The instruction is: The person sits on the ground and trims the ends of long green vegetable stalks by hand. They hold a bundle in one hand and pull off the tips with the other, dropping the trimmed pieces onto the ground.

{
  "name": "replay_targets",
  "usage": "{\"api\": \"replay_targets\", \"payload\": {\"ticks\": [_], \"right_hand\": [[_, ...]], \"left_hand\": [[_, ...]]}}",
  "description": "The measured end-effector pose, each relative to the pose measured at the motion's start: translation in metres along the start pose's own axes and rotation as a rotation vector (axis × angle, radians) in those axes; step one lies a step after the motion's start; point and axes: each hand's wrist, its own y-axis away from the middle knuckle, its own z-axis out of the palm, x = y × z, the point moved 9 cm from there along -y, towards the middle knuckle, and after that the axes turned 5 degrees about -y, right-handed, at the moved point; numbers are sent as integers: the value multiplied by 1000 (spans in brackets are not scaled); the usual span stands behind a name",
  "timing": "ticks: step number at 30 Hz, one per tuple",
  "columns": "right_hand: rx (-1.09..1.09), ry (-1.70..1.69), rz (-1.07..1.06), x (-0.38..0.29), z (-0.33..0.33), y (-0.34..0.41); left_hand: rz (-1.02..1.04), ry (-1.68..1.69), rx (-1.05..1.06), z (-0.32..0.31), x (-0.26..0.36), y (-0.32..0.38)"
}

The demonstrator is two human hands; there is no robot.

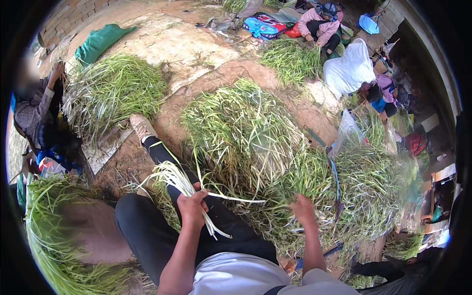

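My left hand (192,207) is closed around a bundle of long pale stalks (171,175), held above my dark-trousered legs. One white stalk sticks out of it to the right. My right hand (304,209) is over the loose green-leaved stalks to the right of my legs; it is blurred, and whether it holds anything cannot be told. A large heap of green and whitish leafy stalks (254,136) lies in front of me.
Another leafy heap (118,92) lies at the upper left, near a seated person (37,110) and a green sack (103,42). A person in pink (322,24) crouches by a further heap, beside a white sack (350,68). Cut greens lie at the lower left.
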Motion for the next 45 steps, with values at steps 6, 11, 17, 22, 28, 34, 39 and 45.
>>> {"api": "replay_targets", "payload": {"ticks": [6, 11, 17, 22, 28, 34, 39, 45], "right_hand": [[-783, -494, -272, -152, 131, 55], [-1288, -728, -3, -152, 161, 79], [-1155, -697, -137, -171, 146, 94], [-903, -796, -89, -167, 157, 86], [-671, -585, -178, -172, 150, 62], [-276, -144, -607, -210, 128, 79], [-198, -64, -715, -220, 131, 93], [-418, -136, -589, -212, 146, 89]], "left_hand": [[-50, -62, -55, 11, -16, 8], [-60, -70, -110, 18, -7, 13], [20, -56, -123, 19, 5, 8], [39, -37, -102, 20, 3, 10], [-31, -117, -44, 10, -7, 12], [-39, -106, -109, 15, -4, 18], [-44, -148, -117, 16, -7, 14], [-74, -142, -103, 14, -11, 14]]}}
